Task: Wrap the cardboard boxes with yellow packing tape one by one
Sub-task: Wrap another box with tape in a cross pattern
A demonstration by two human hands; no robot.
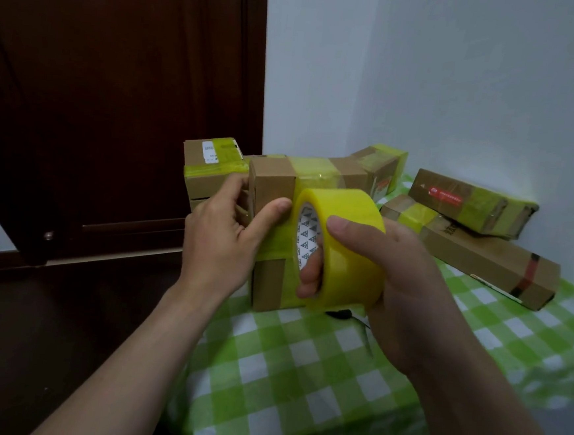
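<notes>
A brown cardboard box point(272, 185) stands upright on the green checked tablecloth point(301, 373), with yellow tape bands across its top and front. My left hand point(222, 236) grips its left side, thumb pressing the tape on the front face. My right hand point(390, 277) holds the yellow tape roll point(348, 253) against the box front, thumb over the roll and fingers through its core.
Taped boxes lie behind: one at the back left point(210, 166), one in the corner point(375, 169), two stacked at the right point(475, 204) point(488, 264). A dark thin tool point(343, 313) lies under the roll. A dark door point(116, 101) is to the left, white walls behind and right.
</notes>
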